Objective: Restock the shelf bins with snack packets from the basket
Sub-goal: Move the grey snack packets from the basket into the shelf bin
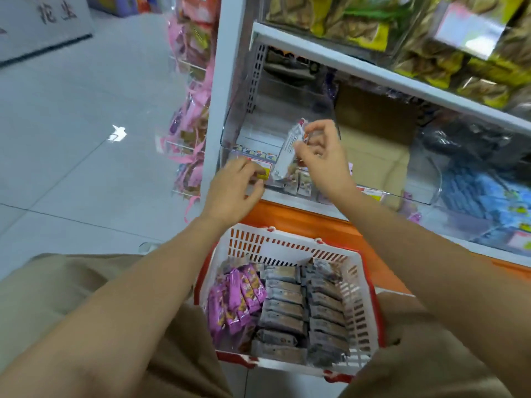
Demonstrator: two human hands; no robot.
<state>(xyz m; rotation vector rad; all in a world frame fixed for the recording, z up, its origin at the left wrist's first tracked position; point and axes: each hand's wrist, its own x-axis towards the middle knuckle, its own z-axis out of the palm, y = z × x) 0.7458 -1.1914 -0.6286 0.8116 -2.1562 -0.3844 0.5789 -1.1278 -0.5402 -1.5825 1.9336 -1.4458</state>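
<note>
A white and red basket sits between my knees, holding rows of grey snack packets and a bunch of purple packets. My right hand pinches a silver-white packet by its top, tilted over the clear shelf bin on the lower shelf. A few small packets lie at the bin's front. My left hand rests at the bin's front wall, its fingers curled against the yellow price label; whether it holds anything is hidden.
A cardboard box sits in the bay to the right, then a clear bin of blue packets. The upper shelf carries yellow-brown bags. Pink hanging packets line the shelf's left end. Tiled floor lies to the left.
</note>
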